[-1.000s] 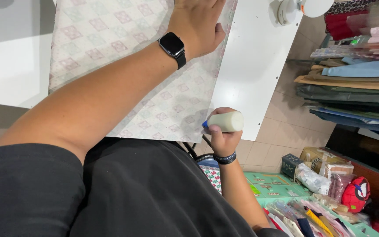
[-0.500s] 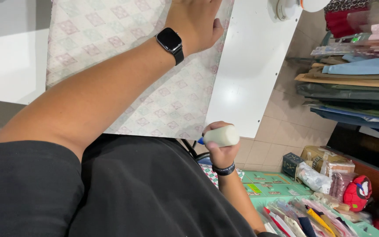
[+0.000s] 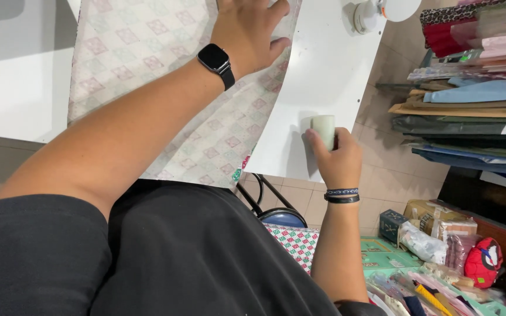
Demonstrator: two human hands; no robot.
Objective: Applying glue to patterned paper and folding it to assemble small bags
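Here, looking down from the head camera, the left hand (image 3: pixel 252 32) lies flat and open on the patterned cloth (image 3: pixel 147 70), pressing it onto the white table (image 3: pixel 323 76). The right hand (image 3: pixel 336 161) is closed around a small pale green chalk block (image 3: pixel 323 129). The block pokes up above the fingers, and it sits at the table's near edge, just beside the cloth. To do this well, I think the flat hand should hold the cloth smooth while the block moves slowly.

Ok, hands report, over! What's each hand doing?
Left hand flat on patterned cloth. Right hand gripping pale cylinder over white table. Nothing between them.
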